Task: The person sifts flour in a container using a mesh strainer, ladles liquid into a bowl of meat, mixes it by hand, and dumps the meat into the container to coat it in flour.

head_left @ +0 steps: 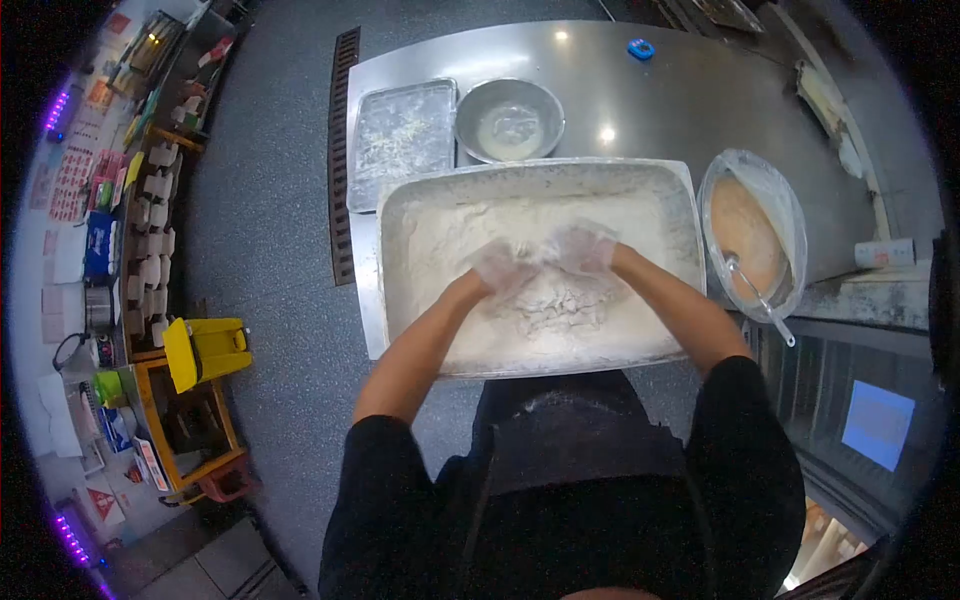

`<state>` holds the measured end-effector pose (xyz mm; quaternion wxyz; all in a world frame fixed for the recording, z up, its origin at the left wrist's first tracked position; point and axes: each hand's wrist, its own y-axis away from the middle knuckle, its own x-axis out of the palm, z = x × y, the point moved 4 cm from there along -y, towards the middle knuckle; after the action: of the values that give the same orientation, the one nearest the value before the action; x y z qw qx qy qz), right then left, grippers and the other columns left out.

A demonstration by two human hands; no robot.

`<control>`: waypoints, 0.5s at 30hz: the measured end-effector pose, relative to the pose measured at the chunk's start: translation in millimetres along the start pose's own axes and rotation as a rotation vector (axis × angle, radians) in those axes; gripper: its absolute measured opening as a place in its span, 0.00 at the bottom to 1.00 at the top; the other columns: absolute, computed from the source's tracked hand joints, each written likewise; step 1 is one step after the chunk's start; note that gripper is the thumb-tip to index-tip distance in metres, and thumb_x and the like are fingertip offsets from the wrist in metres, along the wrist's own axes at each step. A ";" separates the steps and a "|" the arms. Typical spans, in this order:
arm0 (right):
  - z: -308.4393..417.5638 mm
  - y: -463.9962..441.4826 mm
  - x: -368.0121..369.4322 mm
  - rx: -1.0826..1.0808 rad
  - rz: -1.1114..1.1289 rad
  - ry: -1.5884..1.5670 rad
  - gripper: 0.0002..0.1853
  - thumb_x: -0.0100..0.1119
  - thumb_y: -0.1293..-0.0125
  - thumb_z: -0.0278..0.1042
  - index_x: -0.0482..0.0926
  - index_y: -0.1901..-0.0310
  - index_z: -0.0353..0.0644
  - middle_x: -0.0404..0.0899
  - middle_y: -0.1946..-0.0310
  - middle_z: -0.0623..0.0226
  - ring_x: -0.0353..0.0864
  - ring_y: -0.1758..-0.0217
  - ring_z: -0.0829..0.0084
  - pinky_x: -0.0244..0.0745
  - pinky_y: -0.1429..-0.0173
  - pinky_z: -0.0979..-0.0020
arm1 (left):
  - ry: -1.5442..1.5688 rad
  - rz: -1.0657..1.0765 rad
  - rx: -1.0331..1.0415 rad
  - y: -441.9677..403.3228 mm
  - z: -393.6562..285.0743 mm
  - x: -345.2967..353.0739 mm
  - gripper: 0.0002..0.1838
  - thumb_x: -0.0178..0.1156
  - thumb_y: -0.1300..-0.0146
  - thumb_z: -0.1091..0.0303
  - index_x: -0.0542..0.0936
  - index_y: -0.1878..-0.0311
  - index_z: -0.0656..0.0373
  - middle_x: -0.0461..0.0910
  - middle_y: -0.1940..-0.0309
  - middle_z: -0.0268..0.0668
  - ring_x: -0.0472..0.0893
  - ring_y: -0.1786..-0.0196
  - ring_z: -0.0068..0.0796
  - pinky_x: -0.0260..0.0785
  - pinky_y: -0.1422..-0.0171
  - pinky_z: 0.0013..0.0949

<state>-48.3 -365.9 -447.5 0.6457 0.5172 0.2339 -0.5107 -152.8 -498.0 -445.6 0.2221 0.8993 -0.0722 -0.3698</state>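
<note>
A large rectangular metal tub full of white flour stands in front of my body. My left hand and my right hand are both in thin translucent gloves dusted with flour. They are close together over the middle of the tub, at the flour's surface. Motion blur smears the fingers, and whether anything is between them does not show. Just below the hands lies a lumpy, cracked patch of flour.
Behind the tub are a flour-dusted tray and a metal bowl with pale liquid. On the right, a plastic-lined container of orange-brown contents holds a ladle. A blue object lies on the steel table.
</note>
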 end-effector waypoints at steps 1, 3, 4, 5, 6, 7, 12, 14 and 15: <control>18.0 21.0 -18.0 -0.007 -0.039 -0.122 0.14 0.50 0.43 0.39 0.77 0.59 0.42 0.75 0.53 0.59 0.73 0.51 0.64 0.68 0.48 0.64 | 0.037 0.097 0.002 12.5 2.4 0.8 0.20 0.41 0.36 0.59 0.67 0.41 0.43 0.70 0.47 0.42 0.72 0.48 0.41 0.62 0.41 0.38; 28.9 60.6 -62.2 -0.080 -0.013 -0.167 0.14 0.49 0.42 0.39 0.77 0.57 0.42 0.75 0.53 0.59 0.73 0.51 0.63 0.68 0.49 0.64 | -0.258 -0.025 0.450 38.9 5.6 -6.3 0.20 0.41 0.35 0.60 0.67 0.41 0.48 0.69 0.45 0.41 0.71 0.47 0.41 0.61 0.41 0.38; 29.2 77.4 -79.5 -0.159 0.003 -0.202 0.14 0.48 0.40 0.39 0.77 0.56 0.43 0.75 0.53 0.59 0.73 0.51 0.62 0.68 0.49 0.65 | -0.338 -0.214 0.444 46.1 27.1 -8.3 0.20 0.42 0.36 0.59 0.67 0.41 0.48 0.70 0.45 0.38 0.72 0.48 0.38 0.64 0.44 0.36; 17.9 84.9 -88.9 -0.020 0.057 -0.185 0.18 0.47 0.39 0.45 0.77 0.56 0.41 0.77 0.57 0.59 0.75 0.55 0.64 0.68 0.50 0.66 | -0.415 -0.403 0.433 52.5 45.7 -8.1 0.20 0.43 0.36 0.58 0.68 0.42 0.49 0.70 0.45 0.36 0.73 0.50 0.35 0.66 0.46 0.34; -19.4 89.6 -65.6 0.154 0.161 -0.391 0.21 0.46 0.39 0.50 0.78 0.56 0.41 0.78 0.58 0.58 0.75 0.56 0.65 0.69 0.52 0.66 | -0.410 -0.398 0.435 58.3 48.7 -11.7 0.20 0.43 0.36 0.58 0.68 0.42 0.49 0.70 0.45 0.36 0.73 0.50 0.35 0.66 0.46 0.34; -55.4 95.8 -43.3 0.349 0.230 -0.579 0.24 0.46 0.38 0.54 0.78 0.56 0.40 0.79 0.60 0.57 0.76 0.58 0.66 0.69 0.53 0.67 | -0.326 -0.153 0.293 60.3 53.8 -12.6 0.23 0.44 0.37 0.56 0.65 0.40 0.49 0.69 0.44 0.39 0.72 0.47 0.37 0.63 0.43 0.37; -62.0 90.8 28.8 0.505 0.399 -0.582 0.25 0.48 0.40 0.55 0.75 0.51 0.42 0.76 0.55 0.53 0.73 0.53 0.65 0.69 0.49 0.67 | 0.719 0.229 -0.517 66.4 17.1 19.9 0.27 0.46 0.39 0.54 0.61 0.37 0.51 0.67 0.43 0.47 0.71 0.46 0.43 0.62 0.42 0.40; -40.6 86.7 31.1 0.406 0.373 -0.815 0.25 0.50 0.41 0.53 0.74 0.50 0.42 0.75 0.54 0.54 0.73 0.51 0.65 0.68 0.46 0.67 | 0.466 0.138 -0.074 46.8 -0.7 31.0 0.26 0.44 0.37 0.57 0.60 0.36 0.49 0.66 0.43 0.51 0.71 0.47 0.47 0.62 0.42 0.41; -25.1 78.9 23.9 0.044 0.163 -0.445 0.22 0.51 0.41 0.47 0.74 0.49 0.42 0.75 0.52 0.55 0.73 0.51 0.65 0.67 0.45 0.68 | 0.468 0.139 -0.072 42.5 -3.1 39.0 0.26 0.44 0.37 0.57 0.60 0.36 0.49 0.66 0.43 0.51 0.71 0.47 0.47 0.62 0.42 0.41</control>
<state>37.3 -357.5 -442.4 0.7090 0.4231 0.0318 -0.5634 -121.3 -546.3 -449.1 0.2894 0.9449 -0.0674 -0.1376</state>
